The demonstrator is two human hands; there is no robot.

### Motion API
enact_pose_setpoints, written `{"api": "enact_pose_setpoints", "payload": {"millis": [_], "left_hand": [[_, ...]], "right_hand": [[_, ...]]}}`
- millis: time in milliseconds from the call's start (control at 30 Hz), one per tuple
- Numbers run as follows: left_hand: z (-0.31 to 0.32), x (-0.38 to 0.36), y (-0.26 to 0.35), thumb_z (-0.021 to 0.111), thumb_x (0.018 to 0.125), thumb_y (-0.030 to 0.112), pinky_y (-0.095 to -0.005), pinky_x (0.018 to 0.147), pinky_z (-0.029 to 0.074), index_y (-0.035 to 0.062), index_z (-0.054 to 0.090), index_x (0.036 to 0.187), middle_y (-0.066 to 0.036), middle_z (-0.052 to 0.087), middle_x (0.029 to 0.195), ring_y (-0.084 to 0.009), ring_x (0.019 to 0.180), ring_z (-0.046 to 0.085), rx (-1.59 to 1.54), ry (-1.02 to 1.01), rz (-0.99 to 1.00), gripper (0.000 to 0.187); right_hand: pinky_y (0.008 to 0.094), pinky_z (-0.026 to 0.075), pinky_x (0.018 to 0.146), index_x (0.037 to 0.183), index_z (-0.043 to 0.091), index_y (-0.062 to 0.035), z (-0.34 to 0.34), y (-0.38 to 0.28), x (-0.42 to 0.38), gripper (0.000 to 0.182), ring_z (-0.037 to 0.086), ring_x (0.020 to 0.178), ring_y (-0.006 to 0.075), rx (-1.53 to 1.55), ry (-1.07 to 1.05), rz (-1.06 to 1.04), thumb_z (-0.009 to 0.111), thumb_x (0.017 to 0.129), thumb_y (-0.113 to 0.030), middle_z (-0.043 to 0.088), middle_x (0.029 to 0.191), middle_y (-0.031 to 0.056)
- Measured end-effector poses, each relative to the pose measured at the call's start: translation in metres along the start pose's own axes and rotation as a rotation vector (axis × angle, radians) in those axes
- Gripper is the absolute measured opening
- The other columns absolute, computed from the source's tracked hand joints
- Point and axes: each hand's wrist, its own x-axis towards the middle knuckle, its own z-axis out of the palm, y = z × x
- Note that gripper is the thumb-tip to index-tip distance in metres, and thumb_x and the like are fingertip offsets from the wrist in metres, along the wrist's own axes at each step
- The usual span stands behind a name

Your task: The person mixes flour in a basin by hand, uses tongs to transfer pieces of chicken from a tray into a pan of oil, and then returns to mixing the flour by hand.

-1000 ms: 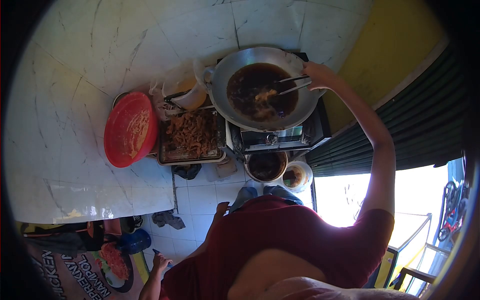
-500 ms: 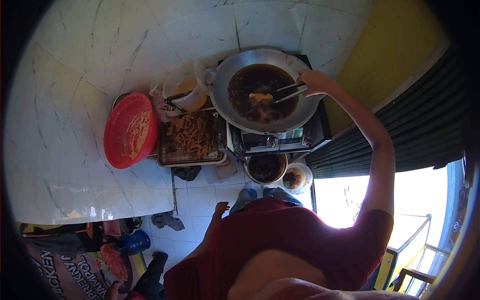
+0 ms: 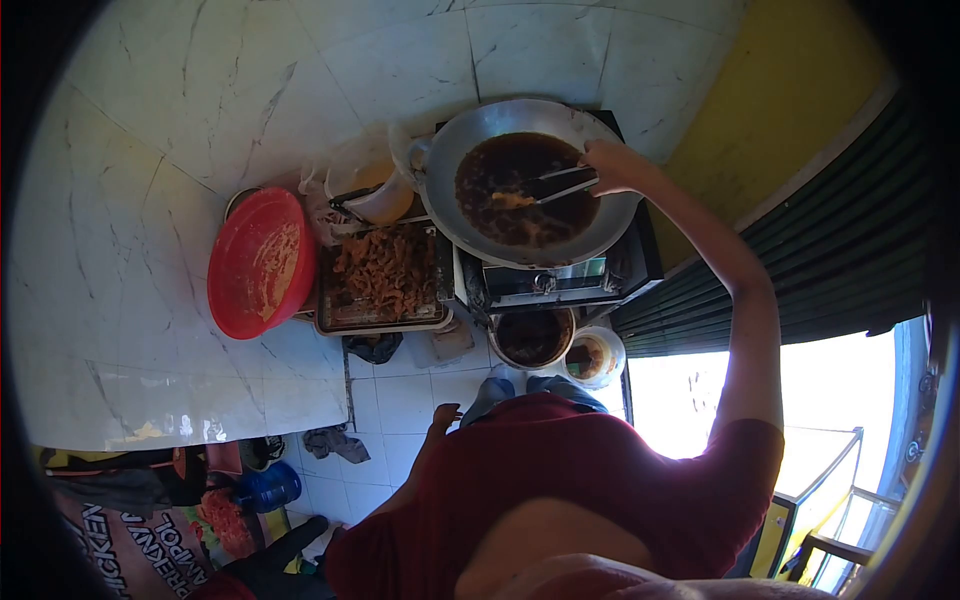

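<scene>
My right hand (image 3: 612, 168) is closed around a pair of metal tongs (image 3: 568, 193) over the right side of a large wok (image 3: 437, 205). The tongs' tips reach down to a golden-brown fried piece (image 3: 512, 200) at the surface of the dark, bubbling oil (image 3: 520, 160). Whether the tips grip the piece or only touch it is hard to see. My left hand (image 3: 447, 413) hangs low beside my body, away from the stove, its fingers loosely apart and holding nothing.
Left of the stove (image 3: 545, 285), fried pieces (image 3: 385, 275) fill a tray (image 3: 380, 325). Beyond are a tub of yellowish liquid (image 3: 385, 200) and a tilted red basin (image 3: 225, 265). A pot (image 3: 535, 338) and a white bucket (image 3: 610, 360) stand below. Another person's dark-clothed limb (image 3: 285, 550) shows lower left.
My right hand has shifted slightly left and up with the tongs. The fried piece sits a little lower in the oil. At lower left, the other person has moved.
</scene>
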Motion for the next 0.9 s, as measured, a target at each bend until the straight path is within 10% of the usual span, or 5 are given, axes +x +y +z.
{"api": "enact_pose_setpoints", "payload": {"millis": [900], "left_hand": [[-0.008,-0.042,0.032,0.041,0.087,0.032,-0.0348,0.054,0.042,0.0075,0.054,0.103,-0.007,0.066,0.094,-0.0159,0.074,0.061,0.024,0.004,0.027,0.032]], "right_hand": [[0.0403,0.047,0.065,0.078,0.066,-0.001,0.034,-0.006,0.026,0.036,0.058,0.073,0.0326,0.193,0.058,0.012,0.071,0.053,-0.028,0.059,0.071,0.0184]]}}
